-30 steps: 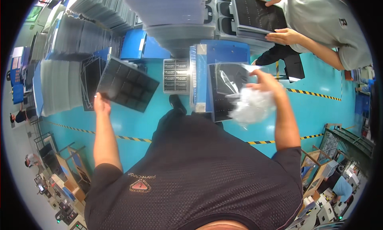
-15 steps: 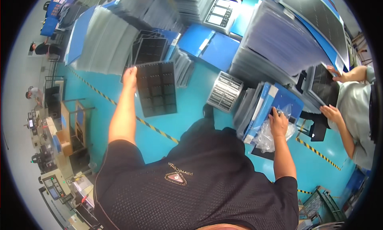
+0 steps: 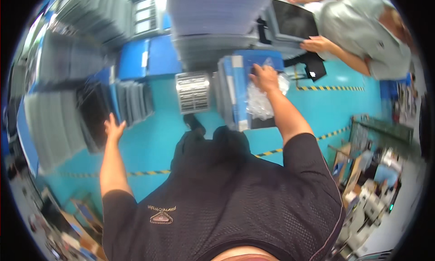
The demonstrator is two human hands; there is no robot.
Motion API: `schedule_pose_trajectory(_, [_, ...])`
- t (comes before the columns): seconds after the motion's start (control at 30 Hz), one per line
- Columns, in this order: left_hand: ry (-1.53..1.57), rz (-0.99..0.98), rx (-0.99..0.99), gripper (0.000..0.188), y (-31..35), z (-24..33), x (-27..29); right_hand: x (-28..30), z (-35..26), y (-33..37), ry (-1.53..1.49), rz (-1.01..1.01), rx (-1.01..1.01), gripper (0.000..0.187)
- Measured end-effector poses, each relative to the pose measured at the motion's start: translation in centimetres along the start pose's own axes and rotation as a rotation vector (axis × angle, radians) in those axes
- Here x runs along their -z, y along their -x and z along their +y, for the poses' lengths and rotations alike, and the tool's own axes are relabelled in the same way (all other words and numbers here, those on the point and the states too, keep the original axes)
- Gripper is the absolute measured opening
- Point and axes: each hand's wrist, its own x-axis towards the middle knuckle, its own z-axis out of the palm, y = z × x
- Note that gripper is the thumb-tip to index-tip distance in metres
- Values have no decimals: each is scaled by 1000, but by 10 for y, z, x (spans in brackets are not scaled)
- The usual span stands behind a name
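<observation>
My left hand (image 3: 114,126) reaches out at the left with its fingers spread and holds nothing. Just beside it a dark grid tray (image 3: 93,118) leans against the end of a row of clear plastic trays (image 3: 52,127); motion smears it. On the right, my right hand (image 3: 267,77) is over a crumpled clear plastic bag (image 3: 260,102), its fingers curled. Something small and dark shows at the fingertips, too unclear to name. The bag lies on a blue board (image 3: 253,57) at the end of a row of upright trays (image 3: 224,93).
A silver tray with slots (image 3: 193,92) stands on the floor ahead. Blue boards (image 3: 133,59) and tall tray stacks (image 3: 213,16) line the far side. At the far right a co-worker (image 3: 362,34) handles a dark tray (image 3: 293,20). Yellow-black tape (image 3: 272,152) marks the floor.
My left hand has let go of the dark grid tray, which now leans against the row on the left. The whole view has swung to the right. My right hand stays at the bag.
</observation>
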Motion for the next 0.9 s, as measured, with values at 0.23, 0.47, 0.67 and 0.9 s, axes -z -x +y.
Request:
schedule_pose_trajectory(0.23, [170, 158, -85, 91, 16, 25, 15, 10, 12, 0, -186, -17, 87, 48])
schedule_pose_trajectory(0.47, [317, 19, -335, 85, 117, 151, -38, 6, 27, 1, -190, 67, 202, 34])
schedule_pose_trajectory(0.67, [315, -182, -431, 82, 226, 271, -79, 6, 29, 8, -209, 100, 187, 26])
schedule_pose_trajectory(0.9, [242, -286, -598, 76, 260, 331, -63, -3, 39, 8, -301, 85, 181, 20])
